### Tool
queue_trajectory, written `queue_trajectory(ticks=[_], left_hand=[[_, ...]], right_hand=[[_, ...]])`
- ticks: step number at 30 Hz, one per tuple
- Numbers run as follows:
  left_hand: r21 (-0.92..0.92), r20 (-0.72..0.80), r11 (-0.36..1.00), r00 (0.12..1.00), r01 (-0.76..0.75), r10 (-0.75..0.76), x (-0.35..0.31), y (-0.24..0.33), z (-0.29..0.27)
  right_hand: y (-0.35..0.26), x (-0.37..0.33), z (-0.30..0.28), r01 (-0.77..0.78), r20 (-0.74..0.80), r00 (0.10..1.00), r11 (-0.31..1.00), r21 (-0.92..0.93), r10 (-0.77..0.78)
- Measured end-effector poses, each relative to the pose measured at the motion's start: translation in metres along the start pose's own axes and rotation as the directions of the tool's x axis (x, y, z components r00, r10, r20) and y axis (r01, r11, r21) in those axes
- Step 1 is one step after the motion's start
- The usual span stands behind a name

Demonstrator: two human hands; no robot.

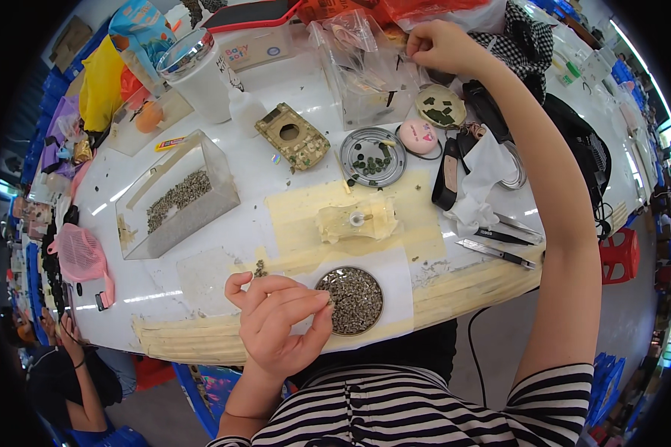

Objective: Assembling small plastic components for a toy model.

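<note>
My left hand is raised beside a round dish of small metal pieces, thumb and fingertips pressed together. Whatever they pinch is too small to name. Stretched far across the table, my right hand has its fingers curled at the edge of a clear plastic bag; what they grip, if anything, is hidden. Between the hands, a cream-coloured lump with a metal post sits on yellow tape. Behind it are a round tin with dark green pieces and a camouflage-painted model tank hull.
At left lies a clear tray of small metal pieces. Tweezers, a white tissue and a pink round case lie at right. A white tumbler stands at the back. Another person's hand shows at far left.
</note>
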State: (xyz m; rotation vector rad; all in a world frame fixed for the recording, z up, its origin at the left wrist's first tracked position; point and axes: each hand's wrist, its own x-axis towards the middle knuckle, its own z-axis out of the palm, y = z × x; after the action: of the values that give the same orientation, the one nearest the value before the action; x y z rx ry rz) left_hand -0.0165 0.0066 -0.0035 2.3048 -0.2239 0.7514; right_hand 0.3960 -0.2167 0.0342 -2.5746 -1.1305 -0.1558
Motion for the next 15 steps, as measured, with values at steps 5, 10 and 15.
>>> queue_trajectory(ticks=[5,10,15], left_hand=[[-0.015,0.012,1.0,1.0,-0.006,0.007,0.0,0.001,0.0],[-0.014,0.007,1.0,1.0,-0.007,0.007,0.0,0.001,0.0],[-0.016,0.004,1.0,1.0,-0.011,0.011,0.001,0.001,0.001]], right_hand=[[0.023,-0.007,-0.038,-0.092,0.06,0.995,0.926,0.367,0.075],[-0.002,-0.022,-0.053,-0.161,0.017,0.986,0.911,0.381,0.167],[0.013,-0.021,-0.034,0.165,-0.101,0.982,0.985,0.046,-0.159]])
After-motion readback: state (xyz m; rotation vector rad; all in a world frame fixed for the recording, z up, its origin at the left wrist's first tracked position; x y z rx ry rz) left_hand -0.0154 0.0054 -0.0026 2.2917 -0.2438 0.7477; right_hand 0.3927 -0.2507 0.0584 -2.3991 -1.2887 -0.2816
